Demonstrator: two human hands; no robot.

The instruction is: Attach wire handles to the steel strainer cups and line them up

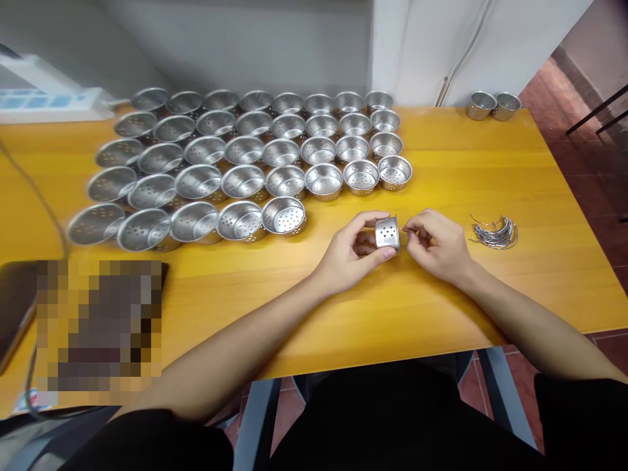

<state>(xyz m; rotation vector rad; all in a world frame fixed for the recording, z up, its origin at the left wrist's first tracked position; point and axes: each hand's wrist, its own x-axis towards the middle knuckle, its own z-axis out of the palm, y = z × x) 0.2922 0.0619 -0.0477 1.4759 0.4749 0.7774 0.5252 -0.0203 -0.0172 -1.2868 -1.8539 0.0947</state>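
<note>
Above the desk (490, 176), the left hand (353, 252) wraps its fingers round a cup (387, 233) tipped sideways while the right hand (439, 245) pinches a wire (405, 229) at its rim, with rows of cups (245, 167) behind, a pile of wires (495, 233) unused at right, and two cups (492, 105) apart in the far corner.

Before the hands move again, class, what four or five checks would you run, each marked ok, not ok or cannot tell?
1. Left hand grips the perforated cup, tipped on its side: ok.
2. Right hand pinches a thin wire at the cup's rim: ok.
3. Wire end through a hole: cannot tell.
4. Wire pile lies near the right hand: ok.
5. Rows of cups stand apart from both hands: ok.
</note>
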